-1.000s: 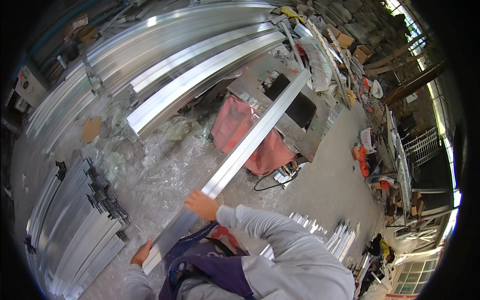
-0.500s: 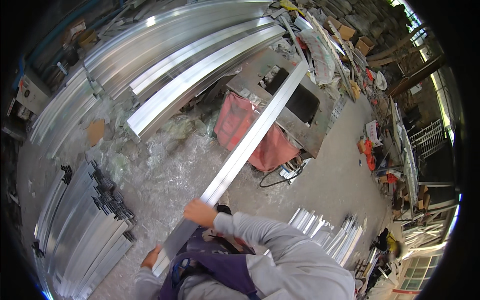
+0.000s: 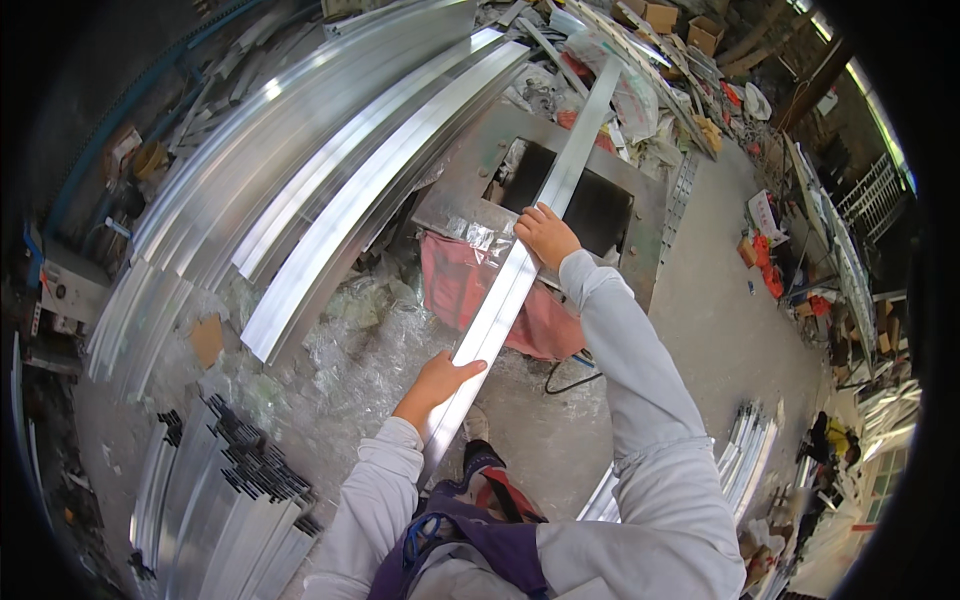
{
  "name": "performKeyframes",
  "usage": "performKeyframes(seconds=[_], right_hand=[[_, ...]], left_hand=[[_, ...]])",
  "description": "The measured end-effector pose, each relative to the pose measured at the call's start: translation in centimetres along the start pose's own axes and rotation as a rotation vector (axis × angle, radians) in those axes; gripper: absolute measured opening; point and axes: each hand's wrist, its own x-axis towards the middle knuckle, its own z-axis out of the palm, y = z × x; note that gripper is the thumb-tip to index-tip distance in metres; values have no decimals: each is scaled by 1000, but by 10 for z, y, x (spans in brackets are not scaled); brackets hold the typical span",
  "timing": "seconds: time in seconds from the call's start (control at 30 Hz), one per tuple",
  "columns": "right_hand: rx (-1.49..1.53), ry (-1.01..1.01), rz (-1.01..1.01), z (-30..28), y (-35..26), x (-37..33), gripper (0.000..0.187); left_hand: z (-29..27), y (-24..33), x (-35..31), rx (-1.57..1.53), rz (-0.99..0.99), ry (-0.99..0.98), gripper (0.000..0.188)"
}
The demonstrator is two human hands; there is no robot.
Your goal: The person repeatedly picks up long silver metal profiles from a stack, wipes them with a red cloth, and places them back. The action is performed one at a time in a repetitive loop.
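A long silver aluminium profile (image 3: 506, 298) runs away from my body at a slant, its far part lying over a grey metal table (image 3: 458, 208) with dark openings. My left hand (image 3: 440, 384) grips its near part, thumb across the top face and the other fingers hidden behind the edge. Farther along, close to the table's near edge, my right hand (image 3: 547, 237) is closed over the profile from the right side. A red cloth (image 3: 455, 282) hangs from the table's near side, partly behind the profile.
Long aluminium profiles (image 3: 375, 190) lie stacked at the left, beside crumpled clear plastic film (image 3: 350, 335). More profiles with dark ends (image 3: 250, 455) stand at the lower left, and another bundle (image 3: 750, 455) is at the lower right. Scrap and cardboard boxes (image 3: 705, 35) fill the far right.
Both hands have moved forward and right, and the right hand now sits much farther along the profile. The profile's near end has moved away from my body and now shows past my left hand.
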Motion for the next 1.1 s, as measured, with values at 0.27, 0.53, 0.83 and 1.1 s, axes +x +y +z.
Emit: performKeyframes(seconds=[0.27, 0.53, 0.83, 1.1], right_hand=[[71, -31, -143, -8, -103, -19, 11], [386, -22, -258, -74, -365, -74, 13], [868, 123, -447, -153, -575, -129, 14], [746, 96, -490, -157, -425, -92, 27]], left_hand=[[-10, -101, -75, -117, -99, -110, 75], [-16, -310, -288, -646, -580, 127, 77], [-23, -416, -482, -96, -640, -86, 75], [-55, -397, -383, -182, -522, -322, 75]])
